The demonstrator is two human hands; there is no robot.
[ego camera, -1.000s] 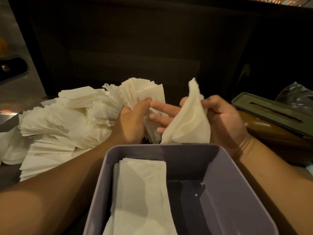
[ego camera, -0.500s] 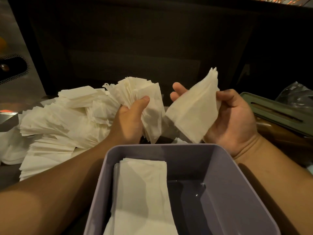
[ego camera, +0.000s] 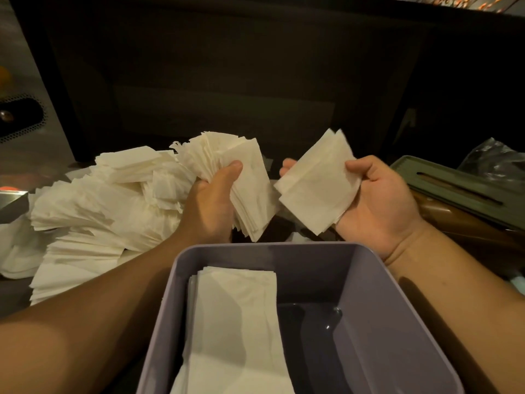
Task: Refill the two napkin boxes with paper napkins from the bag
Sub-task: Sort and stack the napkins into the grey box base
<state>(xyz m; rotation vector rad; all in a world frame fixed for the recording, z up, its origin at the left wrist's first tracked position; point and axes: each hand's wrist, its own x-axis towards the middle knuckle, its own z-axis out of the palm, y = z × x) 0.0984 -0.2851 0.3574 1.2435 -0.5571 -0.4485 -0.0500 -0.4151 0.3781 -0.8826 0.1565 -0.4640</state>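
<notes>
- Nearest: an open purple box (ego camera: 377, 294), lid off, low in the middle of the view.
- Inside it, on its left side: a flat stack (ego camera: 235, 322) of white napkins. Right side of the box floor bare and shiny.
- Just past the box's far rim, a bit left: the left hand (ego camera: 208, 207), fingers and thumb curled round a thick bunch (ego camera: 244, 180) of napkins, fanned out and tilted, thumb on top.
- Just past the far rim, a bit right: the right hand (ego camera: 377, 200), palm up, thumb pressed down on a thin wad (ego camera: 318, 180) of napkins, fingers curled behind it. One fingertip seen poking out at the wad's far left edge.
- Bunch and wad close together, with a small gap between them. Both held up above the box, not in it.
- Off to the left, behind the left arm: a big loose pile (ego camera: 93, 206) of white napkins, spread out and messy, touching the held bunch.
- Off to the right, beside the right hand: a green lid (ego camera: 454, 183) with a long slot, lying on a brown box (ego camera: 468, 231).
- Behind that, at the far right edge: a crinkly clear bag (ego camera: 497, 163), partly seen.
- Farthest back: dark, too dim to tell.
</notes>
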